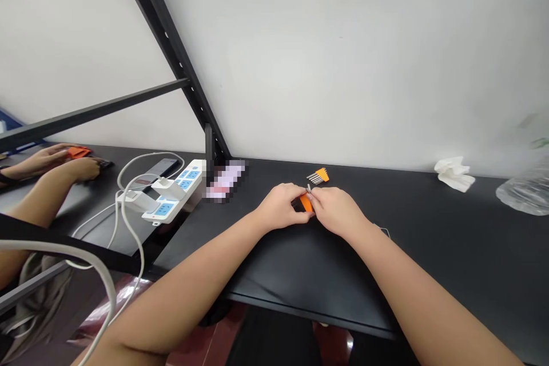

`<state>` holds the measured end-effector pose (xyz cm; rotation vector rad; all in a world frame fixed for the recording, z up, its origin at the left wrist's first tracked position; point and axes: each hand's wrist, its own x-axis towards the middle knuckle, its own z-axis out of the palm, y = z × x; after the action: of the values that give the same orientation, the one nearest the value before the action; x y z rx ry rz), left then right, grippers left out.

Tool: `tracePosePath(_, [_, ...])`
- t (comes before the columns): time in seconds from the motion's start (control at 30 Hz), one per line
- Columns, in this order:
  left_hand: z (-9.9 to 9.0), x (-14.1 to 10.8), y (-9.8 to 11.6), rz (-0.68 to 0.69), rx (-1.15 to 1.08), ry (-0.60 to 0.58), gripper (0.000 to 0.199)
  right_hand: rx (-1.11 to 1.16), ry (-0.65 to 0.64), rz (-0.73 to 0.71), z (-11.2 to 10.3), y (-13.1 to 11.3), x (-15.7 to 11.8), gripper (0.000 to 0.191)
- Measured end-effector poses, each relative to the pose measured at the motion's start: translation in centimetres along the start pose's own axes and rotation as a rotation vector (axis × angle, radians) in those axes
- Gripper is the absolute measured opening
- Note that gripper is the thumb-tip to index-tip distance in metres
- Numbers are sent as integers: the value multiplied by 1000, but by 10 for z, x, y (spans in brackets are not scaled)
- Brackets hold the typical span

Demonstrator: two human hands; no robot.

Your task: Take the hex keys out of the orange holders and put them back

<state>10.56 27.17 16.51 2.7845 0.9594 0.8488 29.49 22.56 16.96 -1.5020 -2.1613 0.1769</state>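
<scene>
From my head camera I see both my hands together near the middle of the black table [450,251]. My left hand [281,207] is closed around a small orange holder [306,202], and my right hand [337,210] pinches with its fingertips a thin metal bit [309,188] that stands out of the holder's top. Both hands are closed on this one thing, and the palms hide most of it. I judge that the step in hand is fitting or pulling one bit at the holder. The next move calls for a steady left grip and a straight, fine motion of the right fingers along the bit, because the piece is thin and could slip. The bit seems to point away from me and a little to the left, toward the wall, and its long axis goes the same way; the axis of the holder itself I cannot tell. Just behind my hands lies a second orange holder with a row of bits [318,176], its tips pointing left. To the left are a white power strip [174,194] with cables, and further left another person's hands [64,163] on an orange thing. At the right lie a crumpled tissue [454,174] and a clear plastic bag [523,191].
</scene>
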Motion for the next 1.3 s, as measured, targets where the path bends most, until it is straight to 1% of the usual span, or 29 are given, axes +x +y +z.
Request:
tracePosePath(0.07, [0,1,-3,26,4,-29,27,-42,-51,-18,-11,6,0,37])
tracePosePath(0.13, [-2,2,-8,25,25,-47,36,-61,-83,-29,-29,21,-3,37])
tracePosePath(0.2, [-3,4,-12,-2,67,-83,39,-92,-96,-25,-50,42,-8,28])
tracePosePath(0.27, [-5,6,-16,-29,99,-128,36,-124,-183,-28,-67,65,-18,17])
tracePosePath(0.33, [-5,8,-17,-45,113,-157,35,-135,-275,27,-74,83,-29,12])
tracePosePath(0.37, [-5,8,-18,-49,119,-164,35,-148,-316,65,-74,88,-34,12])
tracePosePath(0.43, [-5,9,-18,-54,136,-166,38,-187,-371,120,-68,90,-39,11])
tracePosePath(0.53, [-3,8,-18,-44,159,-147,38,-262,-404,133,-52,81,-37,9])
tracePosePath(0.63, [-2,7,-20,-18,160,-123,39,-249,-435,143,-41,73,-28,7])
tracePosePath(0.7, [-2,6,-21,-4,157,-101,40,-191,-384,119,-37,72,-22,4])
tracePosePath(0.8, [1,7,-23,12,158,-57,40,-15,-248,83,-35,73,-18,2])
tracePosePath(0.83, [2,8,-24,17,160,-43,40,82,-215,86,-34,73,-17,1])
tracePosePath(0.9, [4,9,-25,24,162,-28,40,328,-152,111,-31,73,-16,5])
tracePosePath(0.97, [5,9,-26,28,155,-26,40,584,-68,139,-26,70,-15,15])
tracePosePath(1.03, [6,9,-25,23,140,-28,42,777,31,159,-20,65,-13,25])
tracePosePath(1.1, [6,9,-24,19,127,-25,43,883,121,161,-15,61,-11,31])
tracePosePath(1.17, [6,8,-24,24,124,-14,43,945,179,154,-12,56,-10,34])
tracePosePath(1.23, [7,8,-25,40,119,1,44,980,215,143,-11,53,-9,36])
tracePosePath(1.3, [9,8,-26,54,103,18,42,991,225,138,-11,50,-9,38])
